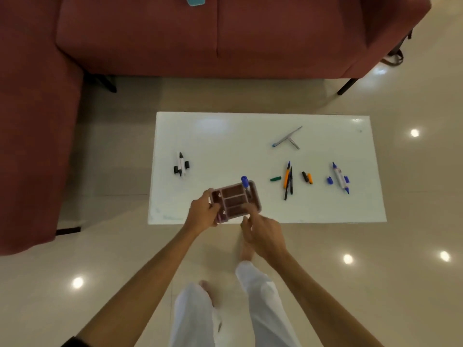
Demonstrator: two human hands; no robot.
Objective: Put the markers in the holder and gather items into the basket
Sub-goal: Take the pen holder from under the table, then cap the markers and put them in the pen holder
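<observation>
From the head view, your left hand (203,211) grips the near-left edge of the pink holder (235,201) at the front of the white table (250,136), while your right hand (263,234) hangs just beside its near corner, fingers loosely curled and holding nothing. One blue marker (245,182) already stands in the holder; the rest, such as the blue double-ended marker (340,177) and black-and-white marker (181,164), lie well apart. Tilt the holder, and I judge that marker could topple out.

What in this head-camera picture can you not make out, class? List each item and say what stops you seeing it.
- Holder: its near left corner, covered by the left hand.
- Right hand: whether its fingers touch the holder, seen from behind.
- Teal object on the sofa: cut off by the top edge.
- Marker labels, e.g. the blue and white marker: too small.
</observation>
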